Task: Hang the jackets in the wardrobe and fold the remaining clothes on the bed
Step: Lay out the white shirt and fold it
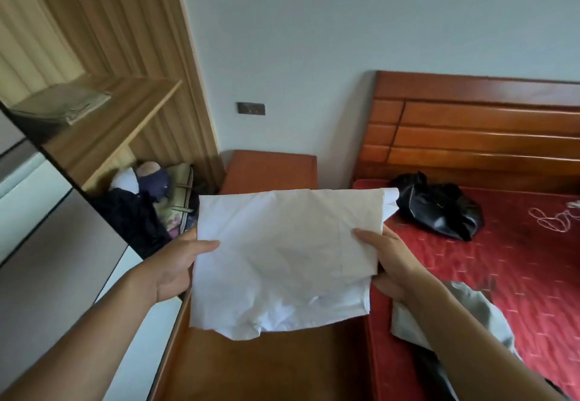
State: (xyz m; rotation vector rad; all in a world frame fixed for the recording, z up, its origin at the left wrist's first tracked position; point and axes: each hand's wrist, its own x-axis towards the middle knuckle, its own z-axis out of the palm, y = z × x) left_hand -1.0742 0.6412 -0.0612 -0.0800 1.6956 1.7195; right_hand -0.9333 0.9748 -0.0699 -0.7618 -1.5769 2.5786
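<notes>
The open wardrobe [103, 124] is showing a folded cloth [62, 105] on its shelf and bundled clothes [150, 200] below. The left hand [175, 262] is pinching the left edge of a folded white garment [282, 259], creased and plain, no writing readable. The right hand [389, 262] is gripping its right edge, holding it above the wooden surface beside the red bed [518, 259], where a black bag [439, 209] is lying

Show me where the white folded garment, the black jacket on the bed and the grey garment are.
white folded garment [282, 253], head view, middle of its front panel
black jacket [439, 209], head view, centre of the crumpled heap
grey garment [483, 309], head view, upper fold beside the right forearm
</notes>
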